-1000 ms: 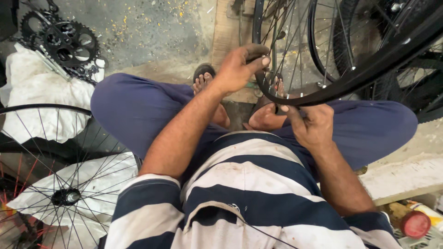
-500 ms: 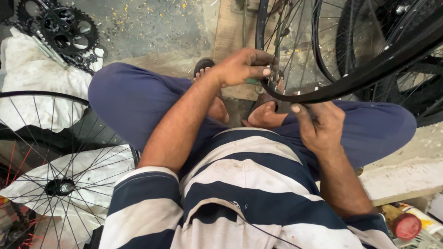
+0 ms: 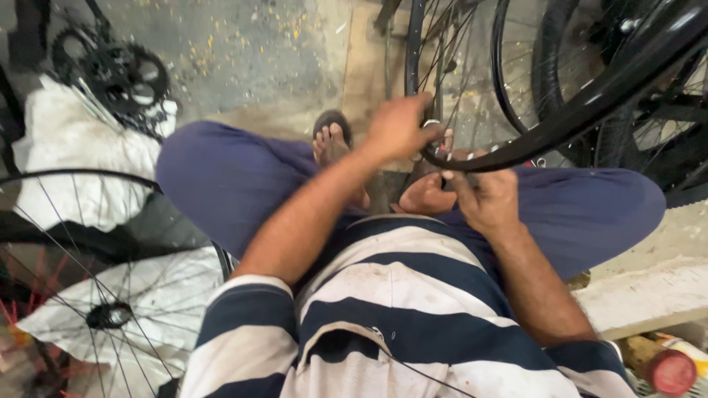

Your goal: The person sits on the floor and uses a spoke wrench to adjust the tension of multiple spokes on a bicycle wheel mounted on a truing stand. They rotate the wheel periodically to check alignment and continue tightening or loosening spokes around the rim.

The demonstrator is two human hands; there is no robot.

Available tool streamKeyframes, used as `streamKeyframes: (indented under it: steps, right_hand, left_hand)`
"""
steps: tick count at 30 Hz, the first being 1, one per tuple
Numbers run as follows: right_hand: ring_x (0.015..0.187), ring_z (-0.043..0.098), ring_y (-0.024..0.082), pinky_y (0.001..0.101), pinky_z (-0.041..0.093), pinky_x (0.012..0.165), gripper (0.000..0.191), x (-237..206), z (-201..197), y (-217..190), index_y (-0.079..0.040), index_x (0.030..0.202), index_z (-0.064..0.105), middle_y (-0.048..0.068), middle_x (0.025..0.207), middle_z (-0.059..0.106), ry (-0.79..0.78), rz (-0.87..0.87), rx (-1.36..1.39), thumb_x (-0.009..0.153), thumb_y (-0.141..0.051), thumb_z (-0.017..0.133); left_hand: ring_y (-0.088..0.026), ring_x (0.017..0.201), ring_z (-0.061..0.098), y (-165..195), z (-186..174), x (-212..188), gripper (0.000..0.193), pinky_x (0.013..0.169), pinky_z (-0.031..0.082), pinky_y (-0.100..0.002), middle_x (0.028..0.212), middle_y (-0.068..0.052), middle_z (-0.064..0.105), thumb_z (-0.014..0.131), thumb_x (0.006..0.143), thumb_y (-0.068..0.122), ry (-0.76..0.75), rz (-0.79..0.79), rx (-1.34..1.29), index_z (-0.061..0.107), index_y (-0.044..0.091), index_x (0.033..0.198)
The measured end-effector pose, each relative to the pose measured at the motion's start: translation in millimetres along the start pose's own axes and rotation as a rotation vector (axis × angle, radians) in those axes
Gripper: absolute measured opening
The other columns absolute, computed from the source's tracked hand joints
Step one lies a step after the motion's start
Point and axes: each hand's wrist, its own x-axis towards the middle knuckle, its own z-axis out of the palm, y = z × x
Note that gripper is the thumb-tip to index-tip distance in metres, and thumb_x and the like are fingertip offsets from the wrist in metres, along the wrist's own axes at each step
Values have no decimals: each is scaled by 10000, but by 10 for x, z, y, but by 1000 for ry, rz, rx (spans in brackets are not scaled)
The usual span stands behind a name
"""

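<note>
I sit cross-legged in blue trousers and a striped shirt, with a black bicycle wheel rim (image 3: pixel 582 103) held over my lap. My left hand (image 3: pixel 398 127) is closed on the rim's near curve, close to the thin spokes (image 3: pixel 442 66). My right hand (image 3: pixel 483 195) grips the rim's lower edge from below, fingers curled around it. Both hands sit within a hand's width of each other. My bare feet (image 3: pixel 333 144) show beneath the rim.
A second spoked wheel (image 3: pixel 88 280) lies at my left on white sacks (image 3: pixel 70 140). Black chainrings (image 3: pixel 118 70) rest at the far left on the concrete floor. More wheels and tyres (image 3: pixel 656 133) stand at the right. A red-capped container (image 3: pixel 667 368) sits bottom right.
The view shifted slightly. My left hand moved a little along the rim towards the right hand; both hands keep their hold on the rim.
</note>
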Motion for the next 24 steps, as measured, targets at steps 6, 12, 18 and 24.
streamKeyframes:
  steps: [6, 12, 18, 24]
  right_hand:
    - [760, 683, 279, 373, 513, 676, 131, 52, -133, -140, -12, 1041, 740, 135, 886, 703, 12, -16, -68, 912, 3, 727]
    - [809, 709, 212, 329, 531, 725, 142, 99, -409, -196, -21, 1025, 748, 121, 933, 729, 30, 26, 137, 885, -14, 728]
    - [912, 709, 170, 301, 547, 785, 304, 351, -132, 488, 9, 1247, 673, 112, 1015, 751, -131, 200, 217, 956, -77, 663]
    - [733, 641, 158, 306, 511, 611, 413, 693, 462, 1191, -38, 1302, 661, 69, 950, 722, -345, 530, 508, 918, -180, 719]
  left_hand:
    - [-312, 1002, 712, -53, -214, -2, 446, 879, 546, -430, 1042, -179, 743, 793, 868, 332, -70, 220, -178, 664, 28, 1168]
    - [-170, 1153, 676, -135, -388, -56, 463, 980, 532, -318, 1224, -118, 708, 803, 882, 171, -667, 112, -1282, 614, 15, 1275]
    - [-341, 949, 725, -27, -257, -58, 415, 804, 550, -460, 989, -164, 769, 825, 818, 335, -128, 4, -61, 694, 62, 1101]
    - [-430, 869, 680, -53, -231, -80, 453, 733, 510, -553, 904, -199, 716, 788, 790, 396, 39, 86, 259, 680, 72, 1087]
